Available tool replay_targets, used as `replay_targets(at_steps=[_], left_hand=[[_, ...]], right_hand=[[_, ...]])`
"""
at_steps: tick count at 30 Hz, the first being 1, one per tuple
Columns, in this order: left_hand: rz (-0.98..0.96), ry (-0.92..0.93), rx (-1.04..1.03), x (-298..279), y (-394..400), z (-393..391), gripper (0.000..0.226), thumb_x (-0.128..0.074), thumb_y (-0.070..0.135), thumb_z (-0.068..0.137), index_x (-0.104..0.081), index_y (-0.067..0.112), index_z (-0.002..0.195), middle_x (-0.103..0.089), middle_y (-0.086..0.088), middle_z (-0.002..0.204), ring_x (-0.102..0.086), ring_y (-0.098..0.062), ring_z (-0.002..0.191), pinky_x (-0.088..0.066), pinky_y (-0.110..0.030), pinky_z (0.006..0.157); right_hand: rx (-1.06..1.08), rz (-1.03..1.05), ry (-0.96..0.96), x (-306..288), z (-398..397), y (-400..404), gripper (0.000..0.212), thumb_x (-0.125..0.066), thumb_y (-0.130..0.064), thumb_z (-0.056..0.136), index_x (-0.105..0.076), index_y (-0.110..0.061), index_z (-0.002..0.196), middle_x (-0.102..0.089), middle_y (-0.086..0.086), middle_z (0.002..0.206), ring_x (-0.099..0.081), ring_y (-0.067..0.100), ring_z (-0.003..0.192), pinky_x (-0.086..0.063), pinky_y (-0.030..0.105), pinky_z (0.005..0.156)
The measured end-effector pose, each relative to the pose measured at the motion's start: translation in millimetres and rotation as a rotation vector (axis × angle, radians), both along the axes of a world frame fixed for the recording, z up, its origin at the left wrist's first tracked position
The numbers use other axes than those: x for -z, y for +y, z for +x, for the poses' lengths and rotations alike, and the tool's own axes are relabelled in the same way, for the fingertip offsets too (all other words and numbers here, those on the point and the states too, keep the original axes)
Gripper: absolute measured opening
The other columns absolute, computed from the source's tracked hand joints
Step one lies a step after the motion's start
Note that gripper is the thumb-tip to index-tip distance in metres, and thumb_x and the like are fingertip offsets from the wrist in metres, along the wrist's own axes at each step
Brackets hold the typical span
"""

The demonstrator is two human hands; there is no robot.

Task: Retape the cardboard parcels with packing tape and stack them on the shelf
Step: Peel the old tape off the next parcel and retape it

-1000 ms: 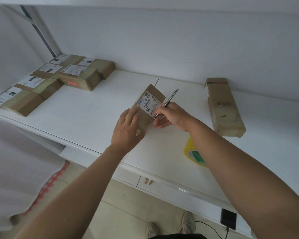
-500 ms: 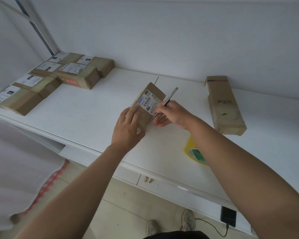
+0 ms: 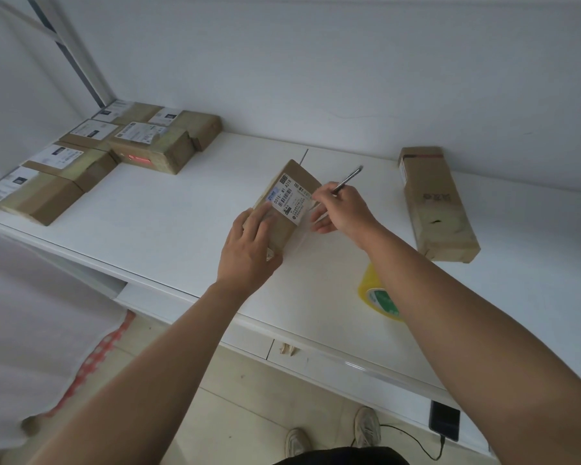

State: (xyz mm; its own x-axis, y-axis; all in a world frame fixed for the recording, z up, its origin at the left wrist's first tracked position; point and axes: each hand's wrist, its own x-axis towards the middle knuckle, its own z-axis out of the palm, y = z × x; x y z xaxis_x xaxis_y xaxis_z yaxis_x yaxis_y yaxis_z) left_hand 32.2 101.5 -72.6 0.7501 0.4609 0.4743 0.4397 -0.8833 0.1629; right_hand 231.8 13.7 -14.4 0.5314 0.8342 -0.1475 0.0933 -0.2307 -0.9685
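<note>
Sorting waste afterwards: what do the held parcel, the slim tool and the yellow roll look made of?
Held parcel: brown matte cardboard, printed paper label. Slim tool in the right hand: looks like metal, grey with glints. Yellow roll: probably glossy plastic tape, translucent yellow.

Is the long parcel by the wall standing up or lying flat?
Lying flat: the long parcel rests lengthwise on the shelf.

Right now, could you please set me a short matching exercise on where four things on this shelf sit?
Things:
1. small parcel
2. metal tool
3. tape roll
4. long parcel

Places:
a. far right, by the wall
b. under the left hand
c. partly hidden by the right forearm
d. gripped in the right hand

Pairs: 1-b, 2-d, 3-c, 4-a
</note>
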Motion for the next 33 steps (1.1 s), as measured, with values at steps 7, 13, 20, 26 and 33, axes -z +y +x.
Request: replay_targets(at_steps=[7,13,20,26,33], left_hand=[[0.011,-0.004,0.012,-1.4,-1.2,1.0,0.072,-0.082,0.019,0.067,-0.053,0.007,0.132,-0.048,-0.009,0.146,-0.048,-0.042,0.123,-0.052,-0.045,0.096],[-0.028,0.011,-0.035,-5.0,-1.1,0.5,0.076,-0.083,0.023,0.069,-0.051,0.010,0.136,-0.047,-0.007,0.147,-0.048,-0.040,0.122,-0.058,-0.045,0.081],[-0.023,0.003,-0.085,-7.0,-9.7,6.7,0.072,-0.083,0.024,0.070,-0.046,0.030,0.132,-0.044,-0.007,0.147,-0.049,-0.043,0.119,-0.057,-0.045,0.064],[0.020,0.004,-0.145,-3.8,-13.0,12.3,0.066,-0.083,0.024,0.068,-0.053,0.026,0.127,-0.045,-0.007,0.145,-0.051,-0.044,0.116,-0.058,-0.046,0.064],[0.027,0.023,-0.192,-2.7,-15.4,18.0,0.060,-0.082,0.024,0.071,-0.061,0.020,0.127,-0.046,-0.008,0.145,-0.050,-0.045,0.118,-0.059,-0.049,0.073]], right_hand=[[-0.361,-0.313,-0.135,3.7,-3.6,-5.1,0.016,-0.063,-0.030,0.095,-0.050,-0.024,0.104,-0.073,0.008,0.089,-0.074,0.025,0.068,-0.058,0.033,0.061],[-0.463,-0.222,-0.163,2.1,-4.6,-3.6,0.041,-0.071,-0.001,0.085,-0.049,-0.009,0.119,-0.066,0.019,0.101,-0.067,0.019,0.067,-0.056,0.032,0.065],[-0.407,-0.159,-0.171,-0.4,-3.4,-5.1,0.034,-0.073,0.002,0.083,-0.046,-0.017,0.090,-0.058,0.015,0.088,-0.064,0.018,0.060,-0.054,0.030,0.061],[-0.391,-0.155,-0.205,2.7,-0.5,-5.0,0.033,-0.072,0.002,0.083,-0.044,-0.013,0.091,-0.063,0.035,0.098,-0.063,0.018,0.060,-0.053,0.033,0.062],[-0.375,-0.149,-0.209,3.4,2.0,-6.2,0.033,-0.071,0.002,0.084,-0.044,-0.017,0.086,-0.065,0.022,0.092,-0.063,0.015,0.058,-0.053,0.029,0.060]])
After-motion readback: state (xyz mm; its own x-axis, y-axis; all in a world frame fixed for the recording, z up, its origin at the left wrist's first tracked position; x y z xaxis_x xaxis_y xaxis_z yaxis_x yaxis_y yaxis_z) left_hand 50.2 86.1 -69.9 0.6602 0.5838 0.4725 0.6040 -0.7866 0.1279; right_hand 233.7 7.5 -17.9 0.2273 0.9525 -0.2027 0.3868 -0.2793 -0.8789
